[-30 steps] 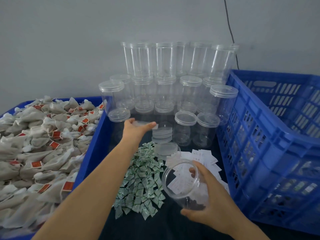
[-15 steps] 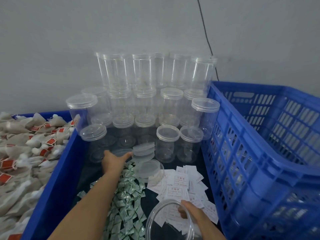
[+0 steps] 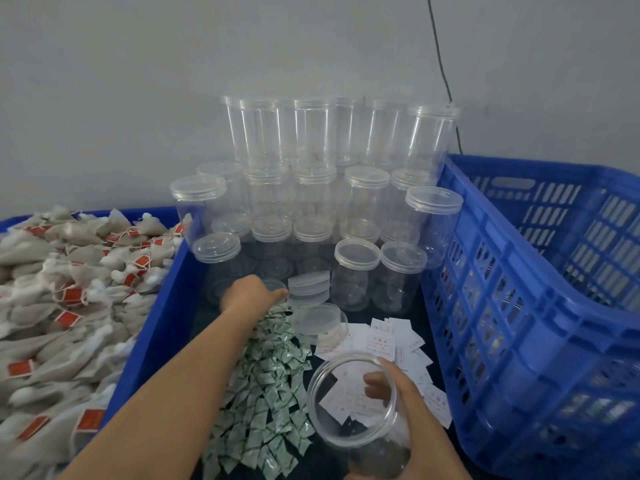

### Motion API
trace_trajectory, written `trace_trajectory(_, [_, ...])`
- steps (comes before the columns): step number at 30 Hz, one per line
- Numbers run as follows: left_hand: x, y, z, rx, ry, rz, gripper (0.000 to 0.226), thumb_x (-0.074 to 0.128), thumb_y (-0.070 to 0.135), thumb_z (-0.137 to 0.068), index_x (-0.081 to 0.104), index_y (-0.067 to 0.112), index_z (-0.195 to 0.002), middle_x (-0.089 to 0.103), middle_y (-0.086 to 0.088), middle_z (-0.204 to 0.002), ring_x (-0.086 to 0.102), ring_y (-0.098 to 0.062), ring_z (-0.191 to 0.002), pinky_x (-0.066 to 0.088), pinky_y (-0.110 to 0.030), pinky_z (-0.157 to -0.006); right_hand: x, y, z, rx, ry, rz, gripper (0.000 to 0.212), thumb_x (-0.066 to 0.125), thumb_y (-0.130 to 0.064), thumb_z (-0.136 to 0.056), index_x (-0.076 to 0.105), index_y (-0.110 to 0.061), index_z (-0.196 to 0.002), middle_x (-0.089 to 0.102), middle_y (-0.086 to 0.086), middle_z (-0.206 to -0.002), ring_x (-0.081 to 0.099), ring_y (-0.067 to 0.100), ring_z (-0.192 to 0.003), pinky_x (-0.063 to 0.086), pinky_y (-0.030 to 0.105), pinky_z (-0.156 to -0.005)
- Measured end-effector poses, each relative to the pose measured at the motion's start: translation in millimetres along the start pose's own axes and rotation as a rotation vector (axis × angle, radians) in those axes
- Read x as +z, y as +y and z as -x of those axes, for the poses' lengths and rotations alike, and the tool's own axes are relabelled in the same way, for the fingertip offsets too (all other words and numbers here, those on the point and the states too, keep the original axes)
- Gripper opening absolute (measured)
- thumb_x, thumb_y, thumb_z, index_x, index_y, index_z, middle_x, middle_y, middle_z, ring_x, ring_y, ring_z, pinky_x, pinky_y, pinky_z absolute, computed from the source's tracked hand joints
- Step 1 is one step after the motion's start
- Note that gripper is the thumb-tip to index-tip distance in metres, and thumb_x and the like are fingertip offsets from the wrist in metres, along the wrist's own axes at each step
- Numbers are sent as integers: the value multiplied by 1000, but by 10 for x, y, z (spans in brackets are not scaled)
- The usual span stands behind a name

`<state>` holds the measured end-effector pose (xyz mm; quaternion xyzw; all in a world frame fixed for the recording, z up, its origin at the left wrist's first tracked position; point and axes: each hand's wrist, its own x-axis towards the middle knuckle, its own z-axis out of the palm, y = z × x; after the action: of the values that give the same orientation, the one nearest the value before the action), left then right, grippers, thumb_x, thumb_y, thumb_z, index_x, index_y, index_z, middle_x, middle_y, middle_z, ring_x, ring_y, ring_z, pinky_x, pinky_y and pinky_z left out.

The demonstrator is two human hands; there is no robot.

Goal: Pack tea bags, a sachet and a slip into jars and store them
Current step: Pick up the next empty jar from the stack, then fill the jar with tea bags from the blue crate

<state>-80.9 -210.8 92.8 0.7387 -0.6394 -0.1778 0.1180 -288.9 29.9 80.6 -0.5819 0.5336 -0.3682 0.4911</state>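
- Far left: blue tray (image 3: 162, 327) heaped w/ tea bags (image 3: 69, 289), red tags showing; its right wall runs alongside the left forearm.
- Left hand (image 3: 247, 296) reaches fwd over green sachets (image 3: 266, 386), fingertips at a lid by the loose lid stack (image 3: 308, 289); fingers look bunched on it, but can't tell for sure – blurred.
- Behind: capped clear jars (image 3: 356, 271) stacked in tiers to the wall, closing off the back.
- Centre-right: white slips (image 3: 381, 341) spread on dark surface.
- Right hand (image 3: 412, 410) wraps open jar (image 3: 353, 403), tilted, mouth toward camera.
- Right: blue crate (image 3: 519, 306) wall, just beside the jar.
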Motion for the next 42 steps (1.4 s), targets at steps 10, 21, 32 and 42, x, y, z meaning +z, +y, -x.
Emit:
trace_trajectory(10, [-820,15,637,353,33,-363,39,57,52,-86,57,14,-95,59,-2,-93,57,-23,-87,49,-37,-77,309,88,-96,-234,72,163,117,91,-65,-36,21,-76,-129,43,-36,-135,46,-14,-125,40,10,-90])
trace_trajectory(21, [-1529,-1158,1380,235,203,-365,33,54,34,-92,58,20,-122,62,-1,-119,58,-19,-104,49,-36,-89,963,-82,-358,-386,-94,88,116,93,-43,-49,22,-65,-139,48,-29,-134,49,-7,-126,46,5,-88])
trace_trajectory(32, [-1447,-1696,1462,214,17,-436,44,58,30,-92,52,22,-134,54,0,-135,53,-17,-118,45,-32,-97,1301,-199,-365,-429,-134,47,114,90,-64,-41,24,-71,-133,50,-32,-133,50,-8,-125,45,3,-89])
trace_trajectory(42, [-1400,-1782,1568,307,-288,-305,24,56,47,-86,67,28,-95,64,9,-89,57,-8,-77,46,-27,-69,1278,-182,-344,-432,-127,79,113,91,-61,-47,22,-70,-136,49,-31,-136,48,-8,-127,41,0,-90])
